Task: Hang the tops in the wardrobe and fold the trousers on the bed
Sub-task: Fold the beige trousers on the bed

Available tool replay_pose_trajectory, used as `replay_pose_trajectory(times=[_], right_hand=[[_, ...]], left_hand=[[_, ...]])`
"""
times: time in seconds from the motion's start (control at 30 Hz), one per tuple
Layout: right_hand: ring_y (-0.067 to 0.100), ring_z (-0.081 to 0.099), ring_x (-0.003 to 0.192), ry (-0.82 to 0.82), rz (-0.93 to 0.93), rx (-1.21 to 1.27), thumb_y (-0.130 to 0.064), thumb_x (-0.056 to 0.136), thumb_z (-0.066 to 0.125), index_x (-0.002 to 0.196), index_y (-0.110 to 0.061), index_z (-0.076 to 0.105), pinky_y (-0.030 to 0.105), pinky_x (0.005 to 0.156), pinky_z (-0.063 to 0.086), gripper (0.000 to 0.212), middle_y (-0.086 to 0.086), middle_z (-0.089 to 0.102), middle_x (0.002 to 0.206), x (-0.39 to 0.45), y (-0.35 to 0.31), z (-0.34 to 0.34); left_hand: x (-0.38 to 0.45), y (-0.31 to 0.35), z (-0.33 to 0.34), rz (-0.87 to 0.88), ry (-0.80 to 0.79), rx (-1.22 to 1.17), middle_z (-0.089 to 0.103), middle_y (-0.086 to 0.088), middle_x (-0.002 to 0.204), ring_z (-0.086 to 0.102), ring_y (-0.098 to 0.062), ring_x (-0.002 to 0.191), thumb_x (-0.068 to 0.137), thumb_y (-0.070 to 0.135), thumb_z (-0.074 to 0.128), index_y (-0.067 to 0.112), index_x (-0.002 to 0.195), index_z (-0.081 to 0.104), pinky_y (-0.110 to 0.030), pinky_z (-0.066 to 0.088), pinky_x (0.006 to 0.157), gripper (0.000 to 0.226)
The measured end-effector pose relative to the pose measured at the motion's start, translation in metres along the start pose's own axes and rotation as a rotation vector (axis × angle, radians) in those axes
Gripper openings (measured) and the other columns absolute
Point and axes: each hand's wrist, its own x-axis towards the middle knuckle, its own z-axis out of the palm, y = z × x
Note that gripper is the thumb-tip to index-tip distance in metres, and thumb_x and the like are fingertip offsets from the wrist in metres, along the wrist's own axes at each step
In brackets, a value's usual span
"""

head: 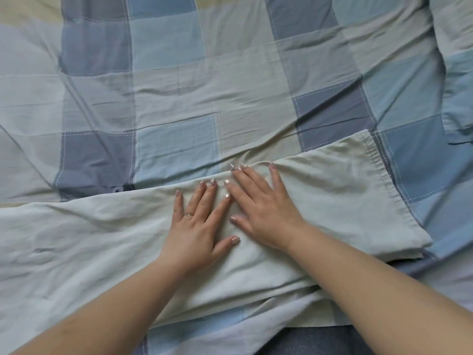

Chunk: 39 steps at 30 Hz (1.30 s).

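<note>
Presently catalogued — pale trousers (320, 190) laid across a checked bedspread (179, 80), pressed flat by two hands.

Trousers: light grey-green cloth, spread left to right over the near part of the bed, a hemmed leg end at the right, further layers of the same cloth seen beneath the near edge. Left hand (197, 226): laid palm down on the cloth, fingers straight and spread, a ring (189, 214) worn on one finger. Right hand (263, 208): likewise flat and spread, set just beside the left — nothing is gripped by either. Bedspread: blue, grey and cream squares, creased. A fold of blue fabric (458, 108) is seen at the right edge.
</note>
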Motion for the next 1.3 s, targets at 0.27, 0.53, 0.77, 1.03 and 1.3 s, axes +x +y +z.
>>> replay_pose_trajectory(times=[0.27, 0.53, 0.77, 1.03, 1.3], right_hand=[[0.019, -0.014, 0.146, -0.204, 0.383, -0.138, -0.077, 0.078, -0.013, 0.146, -0.03, -0.018, 0.052, 0.113, -0.013, 0.083, 0.003, -0.014, 0.159, -0.031, 0.106, 0.019], [0.031, 0.022, 0.14, 0.046, 0.885, 0.235, -0.063, 0.082, 0.051, 0.15, -0.023, 0.016, 0.049, 0.108, 0.025, 0.087, 0.014, 0.021, 0.154, -0.064, 0.152, -0.006], [0.019, 0.064, 0.079, -0.149, 1.023, 1.001, -0.023, 0.082, 0.071, 0.097, -0.017, 0.066, 0.031, 0.074, 0.05, 0.017, 0.004, 0.071, 0.098, -0.094, 0.185, -0.044], [0.013, 0.067, 0.079, -0.316, 0.658, 1.186, -0.02, 0.08, 0.061, 0.095, -0.016, 0.064, 0.027, 0.069, 0.052, 0.016, 0.001, 0.071, 0.09, -0.053, 0.06, -0.119], [0.008, 0.059, 0.074, -0.37, 0.488, 1.417, -0.016, 0.078, 0.06, 0.092, -0.024, 0.06, 0.02, 0.07, 0.047, 0.017, -0.009, 0.061, 0.075, -0.048, -0.068, -0.177]], left_hand=[[-0.017, -0.022, 0.011, -0.172, -0.101, 0.002, 0.011, -0.006, 0.158, 0.009, -0.027, 0.147, 0.083, 0.079, 0.007, 0.023, 0.149, 0.02, -0.053, 0.002, 0.116, 0.087], [0.01, 0.027, 0.0, 0.006, -0.199, -0.008, -0.003, -0.012, 0.156, -0.004, -0.035, 0.145, 0.079, 0.081, 0.009, 0.028, 0.15, 0.015, -0.069, 0.008, 0.11, 0.089], [0.032, 0.056, 0.004, -0.027, -0.47, 0.027, -0.05, -0.004, 0.137, -0.043, -0.025, 0.132, 0.07, 0.089, 0.023, 0.04, 0.144, -0.025, -0.064, -0.016, 0.107, 0.101], [0.032, 0.088, -0.102, -0.54, -0.324, -1.6, 0.071, 0.012, 0.104, 0.066, -0.008, 0.102, 0.066, 0.068, 0.061, 0.034, 0.101, 0.067, -0.027, 0.049, 0.08, 0.049], [-0.034, 0.045, -0.182, -0.699, -0.195, -1.782, 0.066, -0.005, 0.064, 0.066, -0.017, 0.058, 0.091, 0.016, 0.06, 0.006, 0.088, 0.058, -0.023, 0.049, 0.048, 0.011]])
